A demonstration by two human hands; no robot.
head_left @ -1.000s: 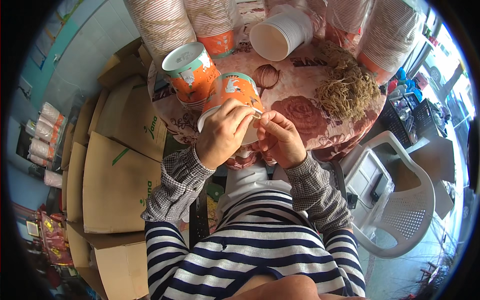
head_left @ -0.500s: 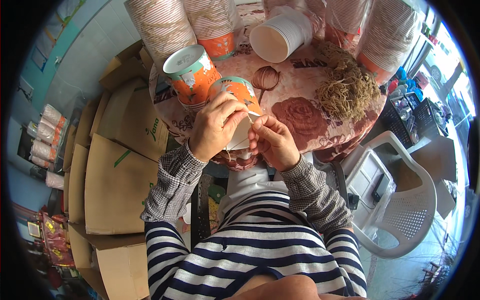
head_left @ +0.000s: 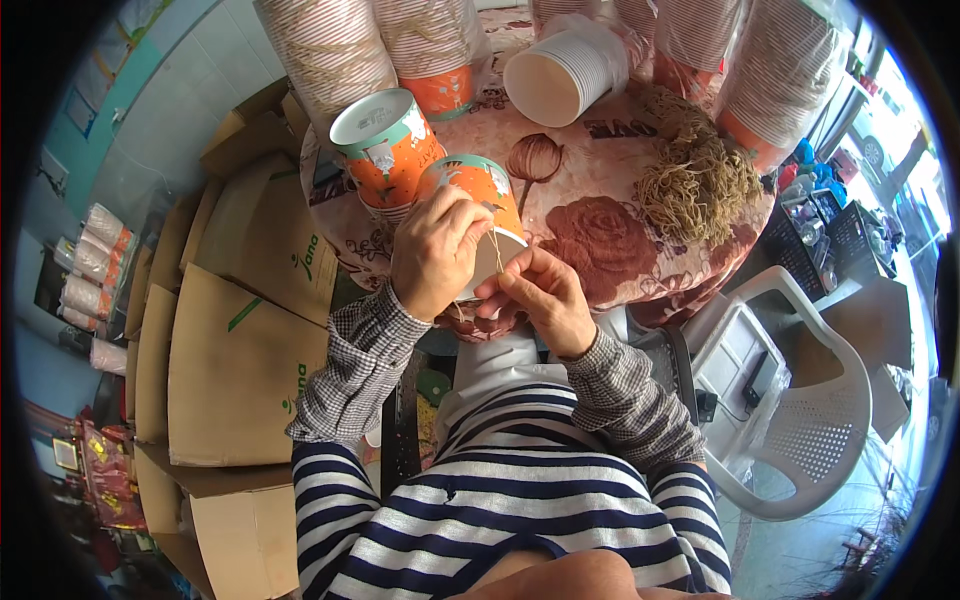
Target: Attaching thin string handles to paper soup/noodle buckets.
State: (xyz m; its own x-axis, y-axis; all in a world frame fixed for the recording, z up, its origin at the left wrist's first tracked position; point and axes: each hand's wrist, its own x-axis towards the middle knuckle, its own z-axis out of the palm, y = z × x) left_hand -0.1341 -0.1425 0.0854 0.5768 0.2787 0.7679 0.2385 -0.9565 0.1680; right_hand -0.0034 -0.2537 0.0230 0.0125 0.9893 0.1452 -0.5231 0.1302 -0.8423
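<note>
Between my hands runs a thin tan string that stands out against the white opening of an orange paper cup. My left hand pinches its upper part at the fingertips. Lower down, my right hand is closed on the string between thumb and forefinger. Behind them the orange paper cup with a green band lies tipped on the table, its open end toward me. Just left of it, a stack of orange cups stands with its base up. A loose end of string hangs below my left hand.
A tangled heap of tan string lies on the patterned tablecloth. Plastic-wrapped cup stacks line the far edge, and a white cup stack lies sideways. Cardboard boxes stand left, a white plastic chair right.
My right hand has moved slightly down, away from the left fingertips. More string now shows stretched between the two hands. The cups stay where they were.
</note>
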